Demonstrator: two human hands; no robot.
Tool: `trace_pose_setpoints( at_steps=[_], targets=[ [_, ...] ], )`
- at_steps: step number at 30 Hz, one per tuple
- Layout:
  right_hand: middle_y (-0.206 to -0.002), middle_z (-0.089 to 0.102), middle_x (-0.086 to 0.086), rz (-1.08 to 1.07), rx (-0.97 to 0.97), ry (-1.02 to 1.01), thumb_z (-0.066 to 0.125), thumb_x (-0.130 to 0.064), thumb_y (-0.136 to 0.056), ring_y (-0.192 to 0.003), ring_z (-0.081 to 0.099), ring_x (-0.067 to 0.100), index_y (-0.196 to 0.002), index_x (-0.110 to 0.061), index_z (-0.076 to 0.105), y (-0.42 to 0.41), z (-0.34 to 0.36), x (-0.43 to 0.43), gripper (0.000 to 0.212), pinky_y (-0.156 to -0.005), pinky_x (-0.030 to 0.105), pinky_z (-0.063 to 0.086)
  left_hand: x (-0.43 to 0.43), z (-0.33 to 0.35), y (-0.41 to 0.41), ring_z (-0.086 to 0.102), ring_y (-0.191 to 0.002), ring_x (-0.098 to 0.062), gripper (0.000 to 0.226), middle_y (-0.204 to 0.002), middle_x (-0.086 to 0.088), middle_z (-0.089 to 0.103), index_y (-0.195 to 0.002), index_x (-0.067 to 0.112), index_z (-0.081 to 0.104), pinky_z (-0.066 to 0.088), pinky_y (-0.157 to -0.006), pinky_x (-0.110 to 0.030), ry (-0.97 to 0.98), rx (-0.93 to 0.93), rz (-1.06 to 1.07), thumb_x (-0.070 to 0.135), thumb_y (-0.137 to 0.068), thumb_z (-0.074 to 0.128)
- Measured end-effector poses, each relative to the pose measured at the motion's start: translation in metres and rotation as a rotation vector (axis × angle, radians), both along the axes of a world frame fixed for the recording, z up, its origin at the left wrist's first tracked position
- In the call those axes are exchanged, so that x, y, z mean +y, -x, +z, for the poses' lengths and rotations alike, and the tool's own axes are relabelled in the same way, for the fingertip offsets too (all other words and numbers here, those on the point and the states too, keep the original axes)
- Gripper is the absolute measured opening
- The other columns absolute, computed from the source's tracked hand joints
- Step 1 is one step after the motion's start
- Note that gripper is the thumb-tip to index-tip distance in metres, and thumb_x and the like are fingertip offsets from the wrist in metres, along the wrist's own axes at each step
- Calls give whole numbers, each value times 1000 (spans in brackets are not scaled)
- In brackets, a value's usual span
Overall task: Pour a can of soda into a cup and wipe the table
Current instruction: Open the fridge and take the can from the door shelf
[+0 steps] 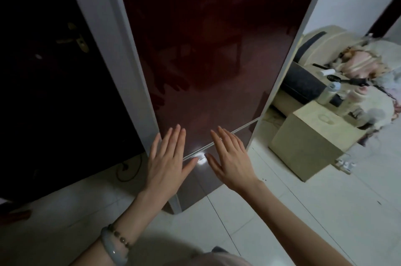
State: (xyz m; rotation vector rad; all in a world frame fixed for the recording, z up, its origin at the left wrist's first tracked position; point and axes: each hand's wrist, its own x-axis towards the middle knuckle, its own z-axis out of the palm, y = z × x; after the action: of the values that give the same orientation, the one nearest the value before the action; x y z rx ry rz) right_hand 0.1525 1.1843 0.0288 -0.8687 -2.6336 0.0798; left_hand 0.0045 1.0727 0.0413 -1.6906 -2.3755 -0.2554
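I stand in front of a tall fridge (208, 53) with glossy dark red doors, both closed. My left hand (169, 161) and my right hand (230, 159) are held out flat, palms down, fingers apart, in front of the seam between the upper and lower door. Neither hand holds anything. A pale bangle and a bead bracelet sit on my left wrist. No soda can, cup or cloth is in view.
A dark door (54, 70) with a brass handle (76, 36) is left of the fridge. To the right stand a beige cardboard box (312, 146), a cluttered beige sofa (338, 66) and a power strip (346, 166) on the white tile floor (282, 211). A black cable (128, 168) lies at the fridge's left foot.
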Motion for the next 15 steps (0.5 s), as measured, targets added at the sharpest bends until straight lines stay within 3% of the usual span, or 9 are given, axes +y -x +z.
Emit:
trace_pose_setpoints(
  at_steps=[3, 11, 15],
  targets=[
    [-143, 44, 17, 125, 66, -32, 39, -45, -94, -131, 42, 29, -140, -7, 41, 19, 16, 13, 59, -112, 37, 25, 1, 15, 7, 36, -135, -26, 74, -147, -12, 39, -141, 4, 36, 22, -112, -46, -73, 45, 80, 59, -91, 31],
    [-147, 34, 22, 496, 272, -224, 48, -36, -93, -138, 31, 33, -139, -4, 41, 77, 76, 37, 56, -114, 44, 24, -15, 67, 27, 26, -140, -26, 80, -153, -14, 26, -146, 4, 23, 16, -116, -43, -257, 131, 393, 59, -90, 36],
    [-148, 31, 24, 586, 329, -337, 48, -33, -94, -139, 28, 36, -140, -3, 40, 101, 104, 48, 55, -115, 45, 22, -19, 89, 42, 18, -142, -24, 81, -155, -13, 20, -147, 6, 17, 12, -116, -39, -390, -24, 508, 58, -90, 40]
  ],
)
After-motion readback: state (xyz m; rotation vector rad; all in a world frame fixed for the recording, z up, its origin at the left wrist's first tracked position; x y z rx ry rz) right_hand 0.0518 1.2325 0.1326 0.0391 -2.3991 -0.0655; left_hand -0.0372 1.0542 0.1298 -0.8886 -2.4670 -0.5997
